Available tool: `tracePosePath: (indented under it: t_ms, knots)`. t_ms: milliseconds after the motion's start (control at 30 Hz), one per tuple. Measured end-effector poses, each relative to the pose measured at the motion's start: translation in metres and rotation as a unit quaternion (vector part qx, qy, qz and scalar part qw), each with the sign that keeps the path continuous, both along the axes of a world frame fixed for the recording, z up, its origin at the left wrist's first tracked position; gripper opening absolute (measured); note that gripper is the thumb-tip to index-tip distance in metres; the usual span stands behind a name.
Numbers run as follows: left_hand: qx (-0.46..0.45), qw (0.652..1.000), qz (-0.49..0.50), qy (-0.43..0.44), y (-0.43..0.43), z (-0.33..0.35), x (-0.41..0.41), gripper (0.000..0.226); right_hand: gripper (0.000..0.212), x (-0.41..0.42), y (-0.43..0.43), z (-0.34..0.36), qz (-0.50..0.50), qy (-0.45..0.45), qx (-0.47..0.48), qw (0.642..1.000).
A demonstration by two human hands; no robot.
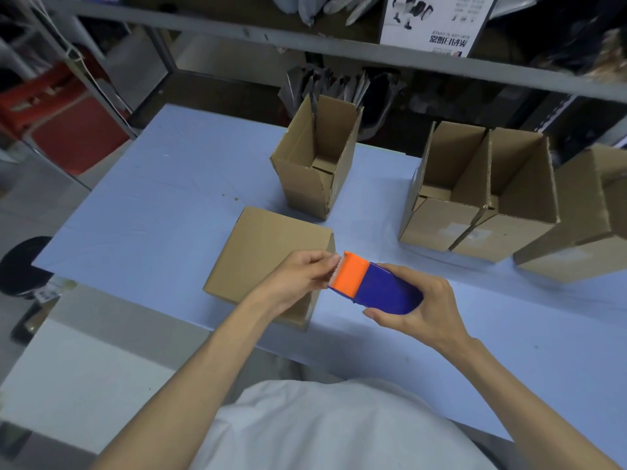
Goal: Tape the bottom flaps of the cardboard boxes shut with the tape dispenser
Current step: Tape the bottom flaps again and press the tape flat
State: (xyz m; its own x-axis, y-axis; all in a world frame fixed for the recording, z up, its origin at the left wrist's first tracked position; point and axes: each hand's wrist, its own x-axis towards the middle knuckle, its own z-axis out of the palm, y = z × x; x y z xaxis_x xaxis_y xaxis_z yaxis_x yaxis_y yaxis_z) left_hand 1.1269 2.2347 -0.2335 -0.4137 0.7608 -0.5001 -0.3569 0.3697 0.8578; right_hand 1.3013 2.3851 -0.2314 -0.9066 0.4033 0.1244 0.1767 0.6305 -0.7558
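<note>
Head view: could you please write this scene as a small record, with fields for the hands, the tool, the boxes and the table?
left hand: pinches the orange toothed end of the dispenser
right hand: grips the dispenser's blue body
near box: plain closed face up, no tape visible
middle box: upright, top open
right boxes: upright, side by side, tops open
table: light blue, bears all the boxes

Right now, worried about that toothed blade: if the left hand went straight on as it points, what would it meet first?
The orange toothed end of the tape dispenser; the left hand has its fingers right at it, probably touching.
</note>
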Motion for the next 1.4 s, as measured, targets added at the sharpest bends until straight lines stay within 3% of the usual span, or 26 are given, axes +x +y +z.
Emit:
tracePosePath:
  t_ms: [267, 333, 467, 700, 1033, 1300, 1400]
  knots:
    - [-0.011, 0.986, 0.076, -0.147, 0.001, 0.004, -0.009, 0.044, 0.076, -0.001, -0.002, 0.004, 0.001, 0.033, -0.034, 0.999]
    - [-0.014, 0.995, 0.029, -0.097, -0.002, 0.004, -0.011, 0.043, 0.076, -0.002, -0.002, 0.004, 0.002, 0.033, -0.038, 0.999]
    - [-0.049, 0.996, 0.006, 0.068, -0.003, 0.004, -0.008, 0.007, 0.075, -0.002, -0.003, 0.003, 0.01, 0.027, -0.027, 0.999]
    - [-0.128, 0.959, 0.073, 0.24, 0.002, 0.003, 0.003, 0.012, 0.076, -0.005, -0.006, -0.005, 0.012, 0.015, -0.012, 1.0]
    - [-0.172, 0.951, 0.07, 0.249, 0.003, -0.003, -0.004, 0.02, 0.076, -0.013, -0.003, -0.01, 0.025, -0.007, -0.007, 1.0]
    - [-0.187, 0.921, 0.064, 0.336, 0.013, -0.01, -0.011, 0.031, 0.075, -0.017, 0.004, -0.008, 0.041, -0.037, 0.006, 0.998]
    - [-0.204, 0.911, 0.065, 0.352, 0.015, -0.014, -0.011, 0.024, 0.074, -0.01, 0.006, -0.009, 0.037, -0.059, 0.031, 0.997]
